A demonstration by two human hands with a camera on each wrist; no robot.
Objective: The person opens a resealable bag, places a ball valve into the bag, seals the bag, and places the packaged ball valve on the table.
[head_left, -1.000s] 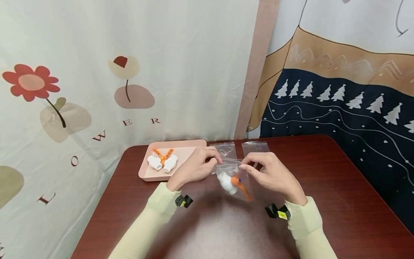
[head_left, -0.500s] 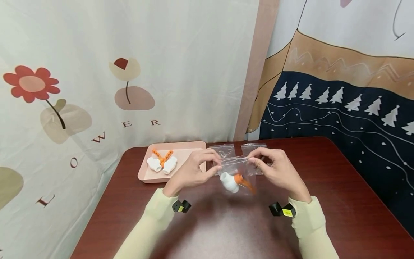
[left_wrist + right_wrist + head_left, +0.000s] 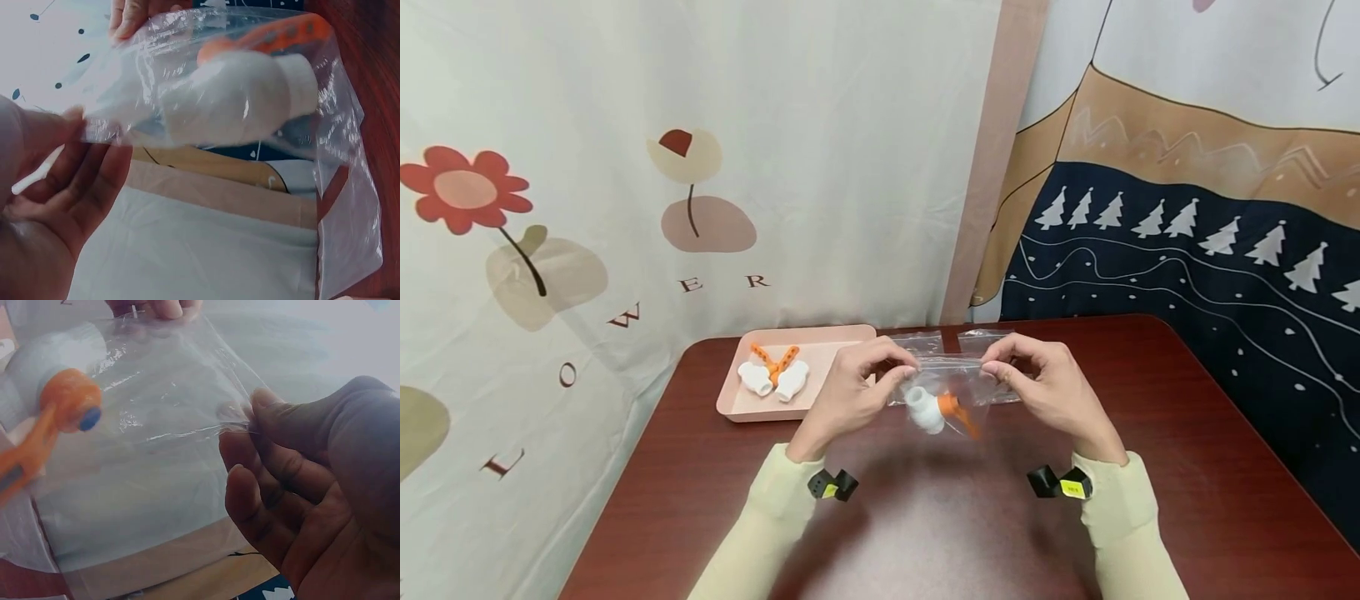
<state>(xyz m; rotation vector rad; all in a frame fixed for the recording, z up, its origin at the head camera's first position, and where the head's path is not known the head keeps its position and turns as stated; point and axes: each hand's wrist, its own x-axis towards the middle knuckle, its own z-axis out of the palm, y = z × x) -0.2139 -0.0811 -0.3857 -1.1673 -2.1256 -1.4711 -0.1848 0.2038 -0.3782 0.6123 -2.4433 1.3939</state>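
Observation:
A clear zip bag [image 3: 951,375] hangs above the table between the two hands. Inside it are a white fitting [image 3: 925,410] and an orange handle [image 3: 958,414]; the right wrist view shows a blue spot [image 3: 89,419] on the orange part. My left hand [image 3: 857,392] pinches the bag's upper left corner between thumb and fingers, and my right hand [image 3: 1052,387] pinches the upper right corner. The top strip is stretched between them. In the left wrist view the white fitting [image 3: 234,100] lies against the film.
Back left on the table [image 3: 925,533] stands a pink tray [image 3: 820,354] holding white fittings [image 3: 792,381] and an orange piece [image 3: 775,367]. Flat clear bags [image 3: 925,340] [image 3: 981,337] lie at the table's back, partly behind the hands. Printed curtains [image 3: 850,167] hang behind the table.
The hands have moved a little farther apart, drawing the bag's top edge straighter and more level. The bag's contents have swung slightly. Both corners are still pinched.

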